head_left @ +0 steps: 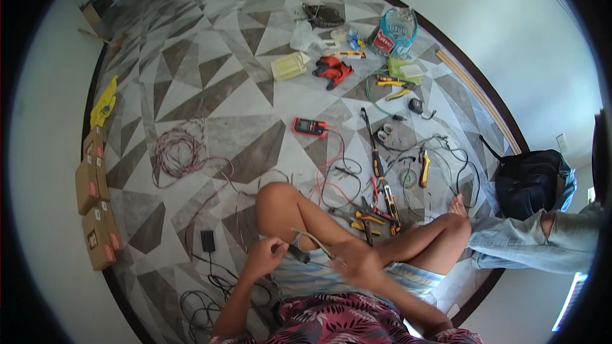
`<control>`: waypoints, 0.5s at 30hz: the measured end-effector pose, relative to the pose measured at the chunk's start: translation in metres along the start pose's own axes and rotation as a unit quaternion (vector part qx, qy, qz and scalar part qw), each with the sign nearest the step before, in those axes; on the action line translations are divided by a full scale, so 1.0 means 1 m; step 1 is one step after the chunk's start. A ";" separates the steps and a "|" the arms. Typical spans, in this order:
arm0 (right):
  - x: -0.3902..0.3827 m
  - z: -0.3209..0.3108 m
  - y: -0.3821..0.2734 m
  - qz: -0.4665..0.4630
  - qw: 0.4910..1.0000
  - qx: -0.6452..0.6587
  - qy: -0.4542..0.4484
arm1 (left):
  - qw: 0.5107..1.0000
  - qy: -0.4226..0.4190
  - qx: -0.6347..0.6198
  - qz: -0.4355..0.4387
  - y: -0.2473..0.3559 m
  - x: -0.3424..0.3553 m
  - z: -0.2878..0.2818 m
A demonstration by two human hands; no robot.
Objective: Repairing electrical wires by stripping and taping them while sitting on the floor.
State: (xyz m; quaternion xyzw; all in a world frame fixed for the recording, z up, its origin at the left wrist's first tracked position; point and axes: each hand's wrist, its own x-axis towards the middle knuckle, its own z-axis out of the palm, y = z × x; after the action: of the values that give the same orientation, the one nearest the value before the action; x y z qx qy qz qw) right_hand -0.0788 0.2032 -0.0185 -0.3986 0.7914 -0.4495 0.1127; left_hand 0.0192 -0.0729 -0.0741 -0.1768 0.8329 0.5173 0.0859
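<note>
Over my lap, my left hand [269, 256] is closed around a short black cylindrical piece [297, 254], whose exact kind I cannot make out. A thin tan cable [313, 239] arcs from beside it across to my right hand [358, 262]. That hand is somewhat blurred, its fingers bent in at the cable's end. Just beyond my crossed legs lie yellow-and-black pliers [366, 216], a utility knife [390, 202] and a long tool with an orange-and-black handle [377, 164]. A red multimeter [310, 127] rests farther off, its red and black leads trailing toward me.
A coil of reddish wire [180, 153] and a black adapter with cords [208, 242] lie at left, near stacked cardboard boxes [95, 236]. Red gloves [333, 71], a tape measure [416, 106] and a plastic bag [393, 33] are farther away. At right are a black backpack [528, 178] and another person's jeans-clad leg [510, 242].
</note>
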 end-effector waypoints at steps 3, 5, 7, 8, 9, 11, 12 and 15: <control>0.025 0.063 -0.042 0.068 0.998 -0.006 -0.001 | 0.999 0.020 0.034 -0.014 0.016 -0.005 0.005; 0.030 0.078 -0.040 0.059 0.998 -0.001 0.022 | 0.999 0.044 0.007 -0.001 0.009 -0.010 0.011; 0.031 0.086 -0.033 0.055 0.998 0.006 0.037 | 0.998 0.066 -0.023 0.005 -0.002 -0.011 0.016; 0.033 0.084 -0.032 0.157 0.979 0.130 0.005 | 0.995 0.082 -0.050 0.003 -0.008 -0.012 0.018; 0.032 0.084 -0.031 0.257 0.933 0.249 -0.028 | 0.992 0.098 -0.076 0.000 -0.015 -0.015 0.021; 0.025 0.086 -0.020 0.221 0.953 0.207 -0.010 | 0.992 0.095 -0.086 -0.017 -0.001 -0.018 0.022; 0.022 0.088 -0.014 0.181 0.969 0.166 0.013 | 0.991 0.091 -0.092 -0.030 0.005 -0.017 0.022; 0.020 0.091 -0.013 0.203 0.958 0.200 0.021 | 0.987 0.098 -0.123 -0.020 -0.003 -0.017 0.025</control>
State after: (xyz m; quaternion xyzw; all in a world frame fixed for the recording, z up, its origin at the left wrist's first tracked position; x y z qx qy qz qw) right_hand -0.0359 0.1285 -0.0566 -0.1896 0.7518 -0.5745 0.2624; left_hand 0.0351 -0.0482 -0.0826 -0.2524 0.7636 0.5942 -0.0083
